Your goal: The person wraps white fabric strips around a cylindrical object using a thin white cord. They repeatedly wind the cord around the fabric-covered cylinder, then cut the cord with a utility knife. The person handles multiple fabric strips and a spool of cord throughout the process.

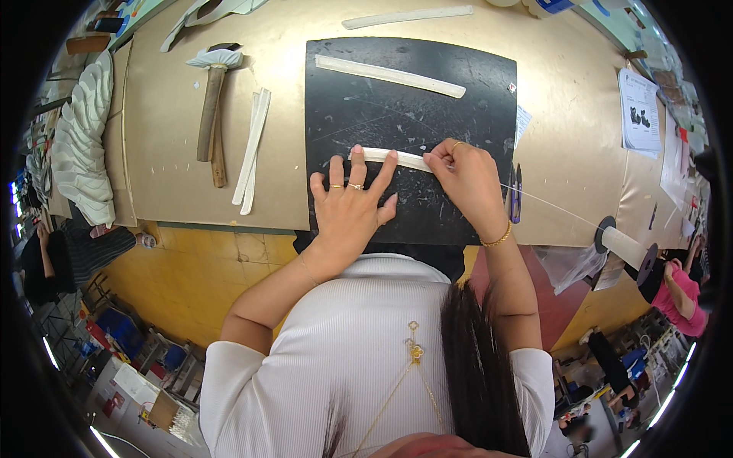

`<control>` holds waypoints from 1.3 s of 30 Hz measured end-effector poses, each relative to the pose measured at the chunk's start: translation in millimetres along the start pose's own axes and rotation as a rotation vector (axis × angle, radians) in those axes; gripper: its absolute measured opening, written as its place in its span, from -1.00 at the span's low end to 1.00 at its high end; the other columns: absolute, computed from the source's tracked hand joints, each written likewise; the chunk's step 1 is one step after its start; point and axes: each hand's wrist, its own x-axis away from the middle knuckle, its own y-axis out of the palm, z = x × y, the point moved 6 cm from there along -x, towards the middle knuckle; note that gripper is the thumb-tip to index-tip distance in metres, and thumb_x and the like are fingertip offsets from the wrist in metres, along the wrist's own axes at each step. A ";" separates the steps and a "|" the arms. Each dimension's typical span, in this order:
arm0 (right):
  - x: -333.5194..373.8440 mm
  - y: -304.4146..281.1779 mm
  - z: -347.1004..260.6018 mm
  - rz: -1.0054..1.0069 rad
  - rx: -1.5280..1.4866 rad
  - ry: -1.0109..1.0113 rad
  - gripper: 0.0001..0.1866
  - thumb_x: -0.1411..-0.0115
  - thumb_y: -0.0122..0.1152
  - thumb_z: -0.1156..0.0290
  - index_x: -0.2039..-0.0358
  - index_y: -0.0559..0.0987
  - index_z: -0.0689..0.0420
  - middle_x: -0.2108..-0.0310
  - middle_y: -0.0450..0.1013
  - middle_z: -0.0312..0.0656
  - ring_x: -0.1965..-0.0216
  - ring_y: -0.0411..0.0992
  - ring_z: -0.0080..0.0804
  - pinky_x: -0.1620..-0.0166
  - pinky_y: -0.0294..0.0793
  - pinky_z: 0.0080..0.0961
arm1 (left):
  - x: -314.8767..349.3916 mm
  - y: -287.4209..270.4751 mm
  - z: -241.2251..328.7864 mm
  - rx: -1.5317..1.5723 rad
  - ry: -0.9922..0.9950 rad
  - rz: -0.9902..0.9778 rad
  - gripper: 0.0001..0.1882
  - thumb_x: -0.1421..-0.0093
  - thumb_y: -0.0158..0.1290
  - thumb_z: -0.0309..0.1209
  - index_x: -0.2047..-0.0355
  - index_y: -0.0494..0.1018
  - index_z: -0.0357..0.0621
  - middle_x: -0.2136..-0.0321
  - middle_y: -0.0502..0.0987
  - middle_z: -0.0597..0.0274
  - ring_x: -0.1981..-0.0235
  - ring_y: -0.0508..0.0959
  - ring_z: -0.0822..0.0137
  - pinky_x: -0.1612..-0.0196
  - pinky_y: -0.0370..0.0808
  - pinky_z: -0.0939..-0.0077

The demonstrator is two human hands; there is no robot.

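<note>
A narrow white strip (410, 159) lies on the black mat (473, 99) in front of me. My left hand (347, 206) is spread, with fingertips resting along the strip's left part and holding nothing. At the strip's right end my right hand (467, 179) is closed, thumb and forefinger pinching it. From beside that hand a thin white cord or tape (553, 206) runs to a spool (624, 248) at the table's right edge. Whether the fingers also hold the cord is hidden. Another white strip (389, 75) lies farther up the mat.
Two hammers (210, 114), one head wrapped in white, lie left of the mat beside more white strips (252, 153). Purple-handled snips (516, 195) lie at the mat's right edge. Stacked white pieces (84, 141) stand far left. A printed sheet (640, 113) lies far right. People are behind.
</note>
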 end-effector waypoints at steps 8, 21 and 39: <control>3.8 1.2 -0.2 0.055 0.023 -0.039 -0.79 -0.20 0.33 0.28 0.41 0.67 0.17 0.50 0.59 -0.13 0.47 0.58 -0.14 0.35 0.54 -0.27 | -3.4 3.8 13.3 -0.026 -0.015 -0.041 -0.27 -0.17 0.15 0.15 -0.37 0.27 0.57 -0.17 0.34 -0.31 -0.10 0.30 -0.21 -0.08 0.17 -0.06; 7.7 2.1 -3.7 0.098 0.046 -0.062 -0.83 -0.19 0.32 0.31 0.42 0.65 0.14 0.45 0.59 -0.14 0.43 0.58 -0.11 0.34 0.55 -0.26 | -6.8 -0.2 13.7 -0.069 -0.008 -0.061 -0.30 -0.16 0.18 0.12 -0.33 0.32 0.56 -0.16 0.36 -0.28 -0.08 0.31 -0.18 -0.06 0.15 -0.05; 39.2 -60.9 57.1 0.087 -0.004 -0.021 -0.79 -0.23 0.34 0.32 0.31 0.68 0.23 0.41 0.60 -0.09 0.38 0.59 -0.23 0.28 0.53 -0.39 | -23.6 -3.2 36.3 0.134 0.220 0.118 -0.42 -0.08 0.25 -0.27 -0.12 0.49 -0.20 -0.02 0.51 0.17 -0.13 0.46 0.18 -0.18 0.33 0.13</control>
